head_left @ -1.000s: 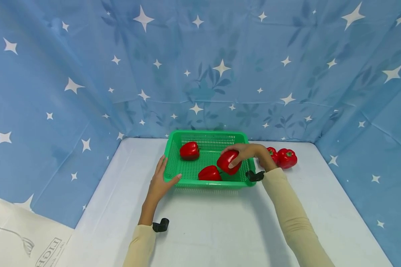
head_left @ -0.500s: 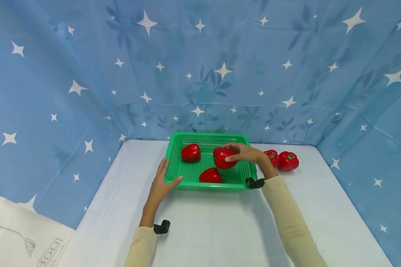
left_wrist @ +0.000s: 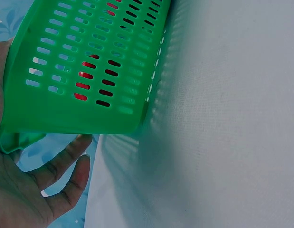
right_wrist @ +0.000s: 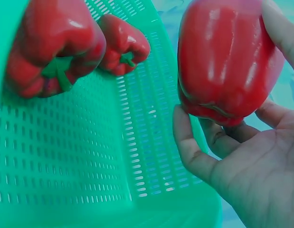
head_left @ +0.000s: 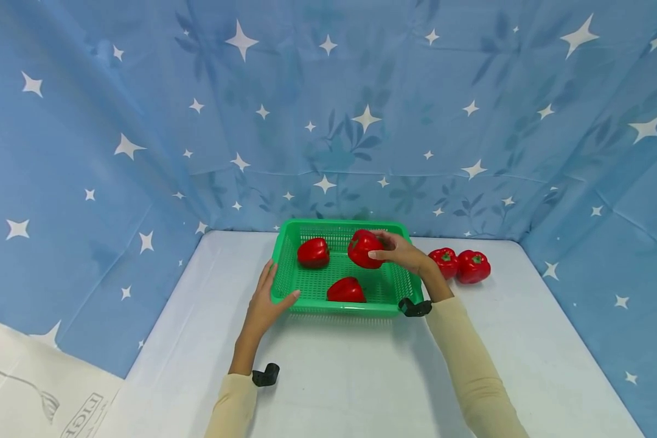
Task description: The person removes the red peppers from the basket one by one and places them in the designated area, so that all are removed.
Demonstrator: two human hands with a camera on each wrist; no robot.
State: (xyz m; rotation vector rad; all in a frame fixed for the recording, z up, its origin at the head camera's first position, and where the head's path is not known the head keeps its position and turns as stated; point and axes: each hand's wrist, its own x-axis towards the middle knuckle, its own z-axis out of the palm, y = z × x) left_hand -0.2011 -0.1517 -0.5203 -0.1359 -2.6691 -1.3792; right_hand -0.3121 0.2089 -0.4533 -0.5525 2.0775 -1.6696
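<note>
A red bell pepper [head_left: 364, 249] is in my right hand [head_left: 405, 250], gripped between thumb and fingers above the right half of the green plastic basket [head_left: 328, 308]. In the right wrist view its lobed end points down toward the fingers of my right hand [right_wrist: 260, 161]. Two more bell peppers lie in the basket, one at the back left [head_left: 313, 253] and one by the front wall [head_left: 346, 290]. At the basket's front left corner, my left hand [head_left: 263, 307] rests with straight fingers along the side and the thumb over the rim. The left wrist view shows its fingertips at the basket's edge.
Two red bell peppers, a nearer one [head_left: 443, 263] and a farther-right one [head_left: 473, 266], sit on the white table [head_left: 328, 377] right of the basket. A blue star-patterned curtain [head_left: 328, 121] stands behind and along both sides.
My right hand has lifted the bell pepper slightly, moved it left and back over the basket, and turned it so its stem end faces left. My left hand has stayed at the corner.
</note>
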